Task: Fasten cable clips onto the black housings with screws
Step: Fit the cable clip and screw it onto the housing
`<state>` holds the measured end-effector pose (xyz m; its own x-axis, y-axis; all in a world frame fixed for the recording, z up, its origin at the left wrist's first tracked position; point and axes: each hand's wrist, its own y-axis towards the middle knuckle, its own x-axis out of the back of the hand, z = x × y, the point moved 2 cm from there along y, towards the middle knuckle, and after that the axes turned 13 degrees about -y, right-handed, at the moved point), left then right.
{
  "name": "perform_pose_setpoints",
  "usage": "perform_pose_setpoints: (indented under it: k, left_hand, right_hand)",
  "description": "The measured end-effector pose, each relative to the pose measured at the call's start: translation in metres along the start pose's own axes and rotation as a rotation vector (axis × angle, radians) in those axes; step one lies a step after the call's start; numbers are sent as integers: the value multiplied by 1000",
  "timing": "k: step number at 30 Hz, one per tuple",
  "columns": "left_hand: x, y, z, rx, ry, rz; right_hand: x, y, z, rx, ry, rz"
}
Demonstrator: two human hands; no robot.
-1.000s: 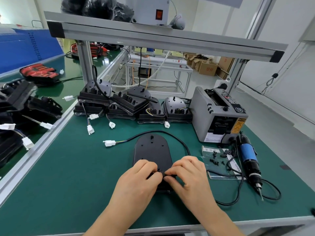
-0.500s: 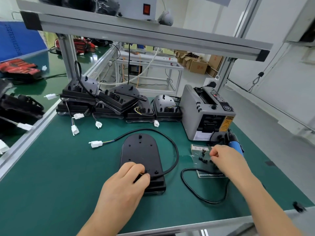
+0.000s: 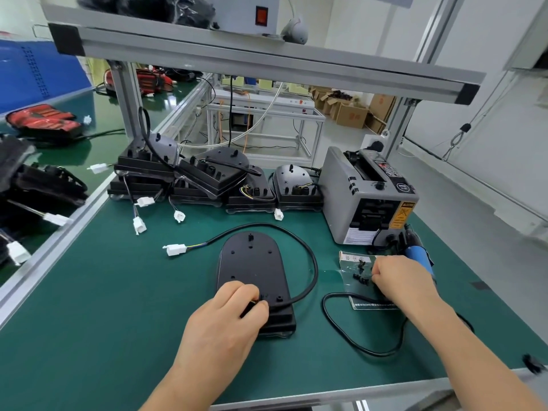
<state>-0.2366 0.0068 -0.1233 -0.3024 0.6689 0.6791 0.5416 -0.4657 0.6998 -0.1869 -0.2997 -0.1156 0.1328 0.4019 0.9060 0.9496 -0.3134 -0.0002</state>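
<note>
Left hand [image 3: 228,318] pinching the black cable [image 3: 315,271] at the near end of the black housing [image 3: 252,262], which lies flat mid-table [image 3: 103,292]; right hand [image 3: 398,281] curled over loose cable clips [image 3: 360,277] on a clear bag [image 3: 348,269] to its right, actual hold unclear, blue screwdriver [image 3: 418,258] just beyond.

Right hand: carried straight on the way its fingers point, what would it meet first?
Probably the small black parts on the clear bag, right at the right hand's fingertips; depth is unclear.
</note>
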Motion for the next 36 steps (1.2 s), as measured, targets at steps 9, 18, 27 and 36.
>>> perform_pose_setpoints:
  k: [9,18,27,36]
  left_hand:
    - [1,0,0,-26,30,-20]
    - [-3,-3,2,-53,28,-85]
    - [-4,-2,3,-32,3,-80]
    - [-1,0,2,10,-28,-53]
  right_hand:
    - [39,-29,28,108,1128,-17]
    - [74,-63,101,518,1219,17]
    - [70,-58,110,583,1076,-28]
    - [80,-61,111,734,874,-138]
